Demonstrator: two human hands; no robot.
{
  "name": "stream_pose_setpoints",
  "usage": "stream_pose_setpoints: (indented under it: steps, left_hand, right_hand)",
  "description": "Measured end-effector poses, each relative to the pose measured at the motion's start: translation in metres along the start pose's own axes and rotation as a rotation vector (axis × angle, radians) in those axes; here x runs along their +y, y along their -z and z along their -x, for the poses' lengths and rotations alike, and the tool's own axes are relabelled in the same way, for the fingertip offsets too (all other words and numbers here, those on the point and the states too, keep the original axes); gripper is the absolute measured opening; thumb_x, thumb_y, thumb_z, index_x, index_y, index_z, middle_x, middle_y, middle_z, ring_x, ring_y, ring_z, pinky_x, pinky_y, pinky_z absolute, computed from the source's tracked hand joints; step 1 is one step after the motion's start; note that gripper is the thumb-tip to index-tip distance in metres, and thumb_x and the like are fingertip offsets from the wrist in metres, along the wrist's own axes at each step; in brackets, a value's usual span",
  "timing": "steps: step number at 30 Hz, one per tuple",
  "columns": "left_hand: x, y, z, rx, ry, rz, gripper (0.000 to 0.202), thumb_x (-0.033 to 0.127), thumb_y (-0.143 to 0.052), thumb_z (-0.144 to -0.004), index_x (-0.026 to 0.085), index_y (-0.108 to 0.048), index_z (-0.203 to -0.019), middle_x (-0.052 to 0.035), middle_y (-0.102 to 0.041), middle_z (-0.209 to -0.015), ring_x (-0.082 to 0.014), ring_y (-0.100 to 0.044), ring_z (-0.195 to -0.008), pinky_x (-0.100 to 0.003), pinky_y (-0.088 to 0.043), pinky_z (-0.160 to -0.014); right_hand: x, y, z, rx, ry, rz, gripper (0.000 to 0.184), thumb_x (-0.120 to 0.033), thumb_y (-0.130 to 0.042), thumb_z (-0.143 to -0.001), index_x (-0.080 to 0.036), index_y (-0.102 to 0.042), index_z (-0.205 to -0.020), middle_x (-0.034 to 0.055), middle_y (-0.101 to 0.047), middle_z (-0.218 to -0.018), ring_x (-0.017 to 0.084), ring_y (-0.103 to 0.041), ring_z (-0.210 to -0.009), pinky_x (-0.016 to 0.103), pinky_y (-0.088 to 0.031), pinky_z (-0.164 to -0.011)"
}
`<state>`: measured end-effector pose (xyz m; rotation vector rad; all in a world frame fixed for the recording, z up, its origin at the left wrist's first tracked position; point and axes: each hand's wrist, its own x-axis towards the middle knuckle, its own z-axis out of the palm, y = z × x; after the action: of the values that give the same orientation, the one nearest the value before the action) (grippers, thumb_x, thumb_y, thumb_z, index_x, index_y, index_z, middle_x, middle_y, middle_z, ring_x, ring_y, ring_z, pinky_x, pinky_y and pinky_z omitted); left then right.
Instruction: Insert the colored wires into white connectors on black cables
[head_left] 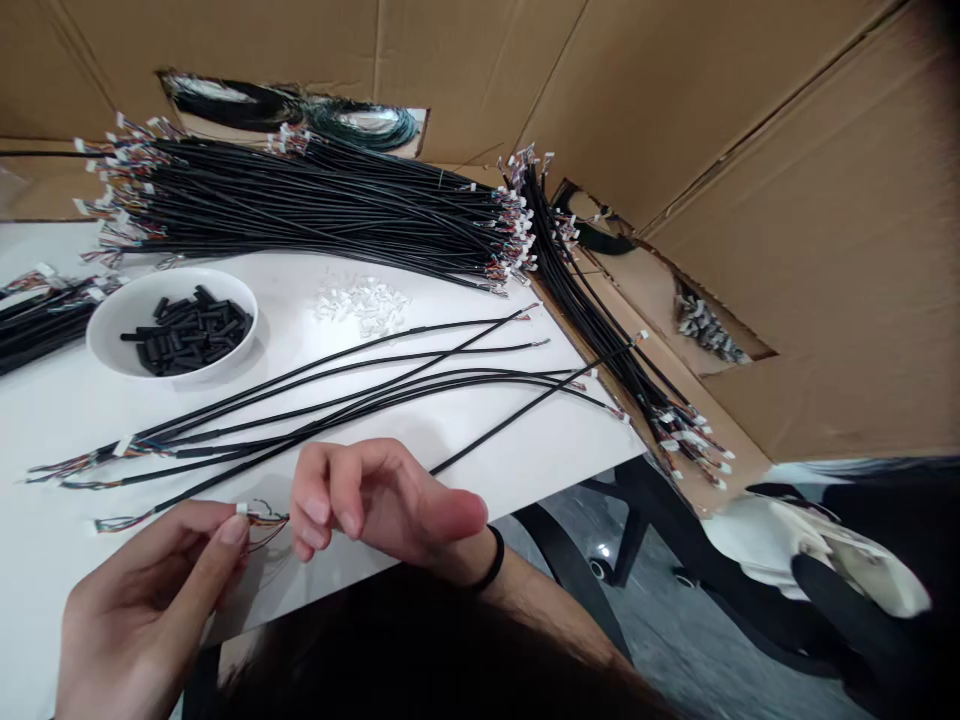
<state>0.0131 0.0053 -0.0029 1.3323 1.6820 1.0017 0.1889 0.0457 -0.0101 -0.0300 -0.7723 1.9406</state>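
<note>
My left hand (161,590) pinches a small white connector (242,510) between thumb and index finger. Thin coloured wires (266,520) run from it toward the fingertips of my right hand (382,500). This hand is turned partly palm up, fingers loosely curled and thumb spread apart, with nothing visible in the palm. A black sheathed cable (517,415) emerges behind it and slants up to the right; its stretch behind the hand is hidden. Just beyond both hands, several black cables (337,410) with bare wire ends or white connectors lie across the white table (480,520).
A white bowl (105,345) holds short black tubes (191,335). Beside it lies a pile of small white pieces (367,305). Large cable bundles (322,205) line the back, and more cables (592,310) lie along the right edge. Cardboard walls (465,80) stand behind. A chair (630,510) is at right.
</note>
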Motion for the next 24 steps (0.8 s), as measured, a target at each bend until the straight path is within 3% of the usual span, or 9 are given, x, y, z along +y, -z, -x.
stream_pose_setpoints:
  steps: [2, 6, 10, 15, 24]
  left_hand:
    - [0.001, 0.003, 0.0, -0.037, 0.057, 0.0, 0.021, 0.044, -0.07, -0.075, 0.023, -0.066, -0.073, 0.0031, -0.058, -0.056, -0.0094, -0.049, -0.049, -0.013, -0.041, -0.042]
    - [0.001, 0.004, -0.001, -0.04, 0.069, -0.007, 0.021, 0.045, -0.07, -0.074, 0.024, -0.066, -0.073, 0.0041, -0.055, -0.057, -0.0088, -0.047, -0.05, -0.013, -0.044, -0.047]
    - [0.001, 0.004, 0.0, -0.043, 0.094, 0.015, 0.023, 0.046, -0.07, -0.075, 0.023, -0.066, -0.075, 0.0037, -0.058, -0.058, -0.0089, -0.048, -0.05, -0.014, -0.04, -0.043]
    - [0.0, 0.005, 0.002, -0.044, 0.134, 0.019, 0.019, 0.041, -0.072, -0.075, 0.023, -0.066, -0.077, 0.0037, -0.062, -0.06, -0.0092, -0.05, -0.051, -0.015, -0.039, -0.045]
    - [0.002, 0.004, 0.002, -0.032, 0.145, 0.027, 0.018, 0.039, -0.072, -0.075, 0.023, -0.066, -0.078, 0.0043, -0.063, -0.062, -0.0089, -0.051, -0.052, -0.014, -0.042, -0.046]
  right_hand:
    - [0.005, 0.005, -0.001, -0.053, 0.054, -0.035, 0.048, -0.061, -0.082, -0.057, -0.019, -0.067, -0.076, 0.001, -0.05, -0.082, 0.011, -0.052, -0.067, 0.026, -0.048, -0.069]
    - [0.007, 0.012, -0.005, -0.116, 0.027, -0.032, 0.037, -0.044, -0.084, -0.062, -0.02, -0.067, -0.084, 0.0018, -0.052, -0.085, 0.012, -0.054, -0.068, 0.028, -0.051, -0.069]
    - [0.0, 0.008, -0.008, -0.147, 0.034, -0.07, 0.023, -0.023, -0.078, -0.069, -0.024, -0.057, -0.079, -0.0042, -0.05, -0.069, 0.009, -0.05, -0.056, 0.025, -0.05, -0.057]
    - [-0.005, 0.004, -0.007, -0.146, 0.027, -0.087, 0.027, -0.022, -0.074, -0.07, -0.025, -0.047, -0.07, -0.0054, -0.051, -0.06, 0.011, -0.05, -0.051, 0.026, -0.051, -0.053]
    - [-0.005, 0.005, -0.005, -0.23, 0.054, -0.126, 0.022, -0.014, -0.068, -0.072, -0.026, -0.05, -0.077, -0.0073, -0.051, -0.06, 0.008, -0.046, -0.046, 0.023, -0.05, -0.052]
